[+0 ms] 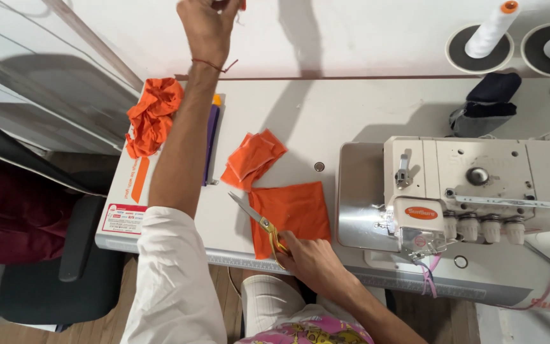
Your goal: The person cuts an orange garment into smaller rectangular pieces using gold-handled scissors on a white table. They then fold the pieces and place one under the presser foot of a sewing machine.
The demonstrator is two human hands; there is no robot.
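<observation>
Right hand (310,258) grips the scissors (259,223), fingers closed through the handles, blades resting on the flat orange cloth (294,213) beside the sewing machine (472,188), while the left hand (208,25), raised high, pinches something small and orange.

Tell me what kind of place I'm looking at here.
Most likely a small sewing or tailoring workshop: an overlock sewing machine on a white worktable, thread cones behind it, and cut orange fabric pieces beside scissors.
</observation>
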